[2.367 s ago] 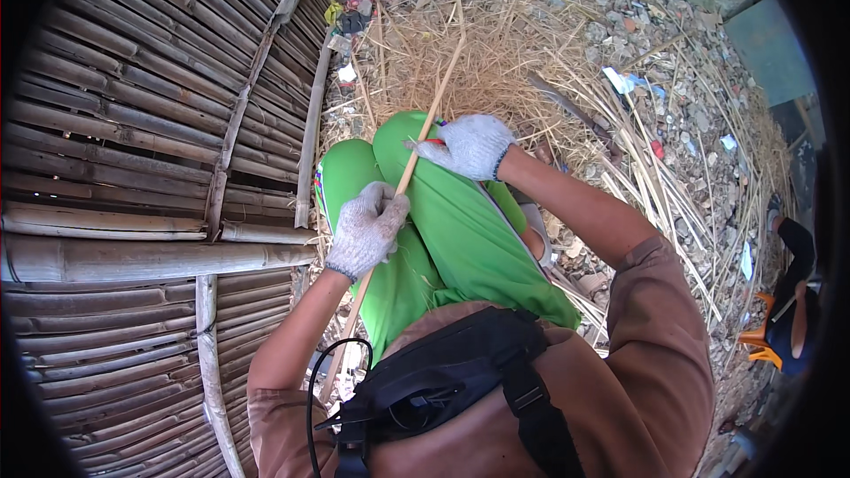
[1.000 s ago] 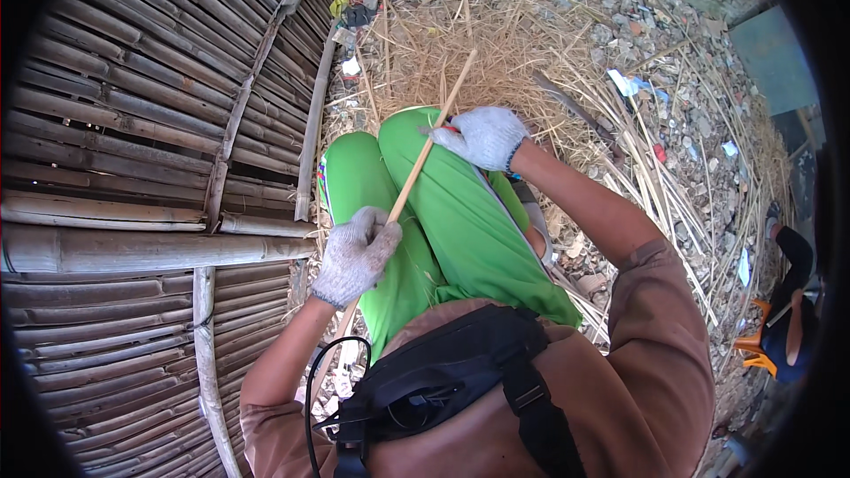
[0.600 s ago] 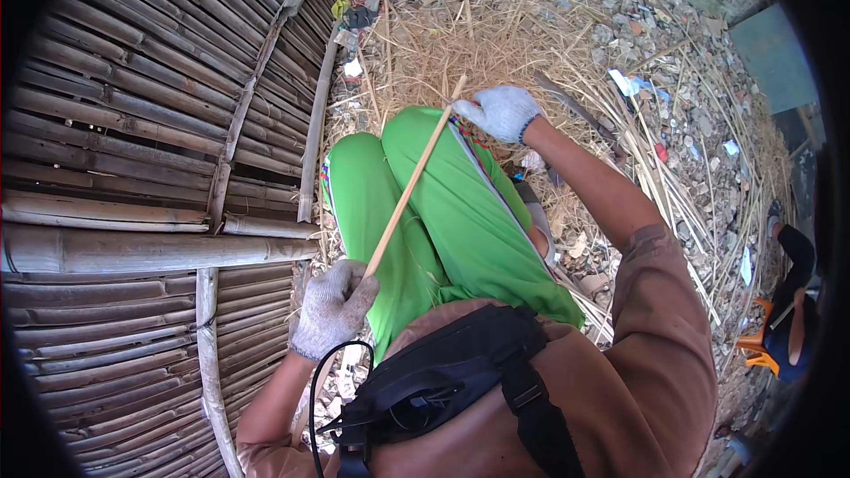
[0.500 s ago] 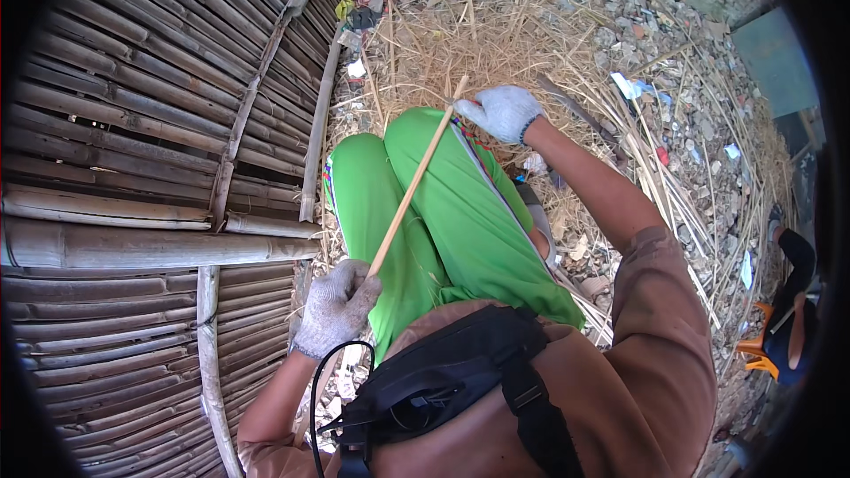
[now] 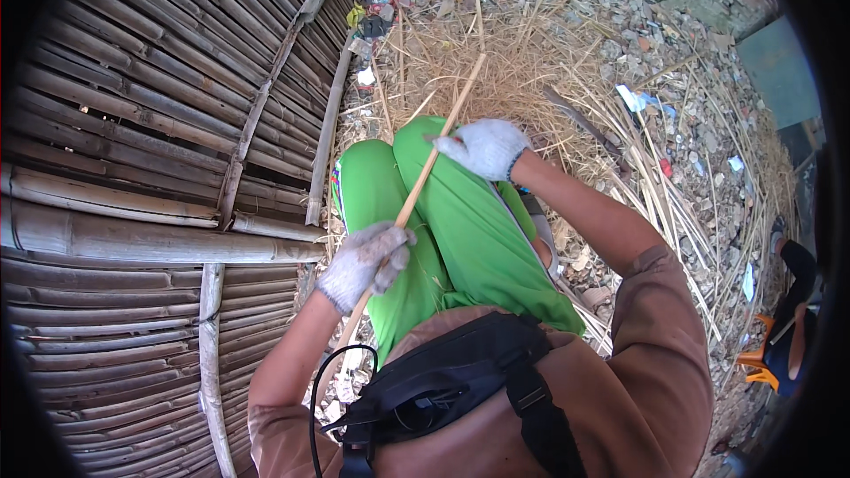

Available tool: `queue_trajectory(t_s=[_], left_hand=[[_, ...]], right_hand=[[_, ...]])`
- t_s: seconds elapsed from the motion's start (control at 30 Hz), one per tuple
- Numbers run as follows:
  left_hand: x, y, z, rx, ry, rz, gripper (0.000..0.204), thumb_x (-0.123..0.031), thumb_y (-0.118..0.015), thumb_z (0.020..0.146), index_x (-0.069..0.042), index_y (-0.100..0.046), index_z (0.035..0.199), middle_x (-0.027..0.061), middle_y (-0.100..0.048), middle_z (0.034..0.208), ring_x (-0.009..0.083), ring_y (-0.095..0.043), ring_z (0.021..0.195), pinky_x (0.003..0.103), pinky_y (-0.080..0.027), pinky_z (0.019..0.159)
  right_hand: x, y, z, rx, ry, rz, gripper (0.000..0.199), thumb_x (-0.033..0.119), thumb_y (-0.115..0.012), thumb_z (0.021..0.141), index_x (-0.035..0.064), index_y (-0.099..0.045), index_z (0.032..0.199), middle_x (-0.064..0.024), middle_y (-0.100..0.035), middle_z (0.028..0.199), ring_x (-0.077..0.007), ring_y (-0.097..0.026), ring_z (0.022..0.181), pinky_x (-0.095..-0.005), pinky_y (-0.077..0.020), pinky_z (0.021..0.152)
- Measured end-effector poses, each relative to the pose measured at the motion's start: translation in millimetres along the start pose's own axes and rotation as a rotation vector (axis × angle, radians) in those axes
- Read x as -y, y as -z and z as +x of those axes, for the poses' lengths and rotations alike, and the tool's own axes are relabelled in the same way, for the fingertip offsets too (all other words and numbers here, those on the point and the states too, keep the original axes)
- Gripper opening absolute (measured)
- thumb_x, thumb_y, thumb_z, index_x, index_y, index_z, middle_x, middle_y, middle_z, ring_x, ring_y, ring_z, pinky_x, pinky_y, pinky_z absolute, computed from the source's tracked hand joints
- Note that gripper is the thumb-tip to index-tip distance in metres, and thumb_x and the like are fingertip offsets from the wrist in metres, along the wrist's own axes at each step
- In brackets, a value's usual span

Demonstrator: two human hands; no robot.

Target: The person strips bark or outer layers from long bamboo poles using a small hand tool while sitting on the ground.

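Observation:
A long pale bamboo strip (image 5: 458, 106) slants across my green-trousered knees, its far end over the straw and its near end passing beside my waist. Wrapped around its middle is my left hand (image 5: 367, 258), in a whitish knitted glove. My right hand (image 5: 489, 149), gloved the same way, is closed against the strip farther up, above my right knee. A small greyish tip pokes out beside the strip at the right hand's fingers. What it belongs to is hidden by the glove.
A bamboo slat wall (image 5: 133, 124) stands close on my left. Ahead lie straw shavings (image 5: 522, 62), rubble and litter, with long split strips (image 5: 660, 199) on the right. A black pouch (image 5: 443, 372) sits at my waist. Another person (image 5: 797, 283) is at the far right by an orange stool (image 5: 757, 358).
My right hand has come nearer along the strip. The left hand has moved up and forward, and a length of strip now shows behind it. The view has shifted slightly.

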State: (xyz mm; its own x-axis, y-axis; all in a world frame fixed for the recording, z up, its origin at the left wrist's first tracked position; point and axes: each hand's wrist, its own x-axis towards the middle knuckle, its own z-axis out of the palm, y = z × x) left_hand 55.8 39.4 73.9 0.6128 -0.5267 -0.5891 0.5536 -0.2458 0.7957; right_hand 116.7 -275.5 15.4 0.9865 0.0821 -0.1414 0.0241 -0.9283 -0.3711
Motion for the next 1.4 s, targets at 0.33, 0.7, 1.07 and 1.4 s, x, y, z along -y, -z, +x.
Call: queue_trajectory(t_s=[0.33, 0.7, 1.07, 1.4], left_hand=[[-23.4, -10.8, 93.5, 0.095, -0.049, -0.053, 0.025, -0.027, -0.062, 0.113, -0.003, -0.065, 0.107, -0.0006, -0.061, 0.074, 0.0074, -0.047, 0.047, 0.025, -0.035, 0.041], [-5.4, 12.3, 6.3, 0.018, 0.024, 0.092, 0.033, -0.034, -0.063, 0.113, -0.001, -0.065, 0.111, 0.0000, -0.059, 0.071, 0.0088, -0.047, 0.044, 0.026, -0.037, 0.039], [12.4, 25.9, -69.1, -0.020, 0.081, -0.030, 0.032, -0.028, -0.062, 0.113, 0.004, -0.069, 0.113, 0.0013, -0.057, 0.068, 0.0091, -0.045, 0.043, 0.026, -0.034, 0.039], [10.1, 9.8, 30.7, 0.256, 0.018, -0.460, 0.029, -0.027, -0.056, 0.117, 0.002, -0.063, 0.115, -0.0019, -0.053, 0.071, 0.0048, -0.040, 0.041, 0.024, -0.034, 0.035]], right_hand=[[11.6, 8.5, -17.8, 0.065, 0.025, -0.078, 0.086, 0.073, -0.036, 0.109, 0.0016, -0.083, 0.098, -0.0293, -0.079, 0.092, -0.0457, -0.079, 0.087, -0.0599, -0.0635, 0.081], [-37.7, 5.9, 13.0, 0.030, -0.080, -0.014, 0.093, 0.080, -0.030, 0.107, 0.0052, -0.083, 0.095, -0.0286, -0.079, 0.099, -0.0469, -0.077, 0.100, -0.0600, -0.0591, 0.093], [-67.3, 8.8, 37.2, -0.026, -0.168, -0.045, 0.091, 0.078, -0.031, 0.108, 0.0049, -0.084, 0.101, -0.0279, -0.080, 0.103, -0.0463, -0.078, 0.100, -0.0581, -0.0599, 0.093], [16.4, 3.7, -14.1, 0.041, 0.090, -0.050, 0.088, 0.075, -0.035, 0.108, 0.0039, -0.083, 0.091, -0.0290, -0.078, 0.091, -0.0471, -0.078, 0.088, -0.0596, -0.0616, 0.084]])
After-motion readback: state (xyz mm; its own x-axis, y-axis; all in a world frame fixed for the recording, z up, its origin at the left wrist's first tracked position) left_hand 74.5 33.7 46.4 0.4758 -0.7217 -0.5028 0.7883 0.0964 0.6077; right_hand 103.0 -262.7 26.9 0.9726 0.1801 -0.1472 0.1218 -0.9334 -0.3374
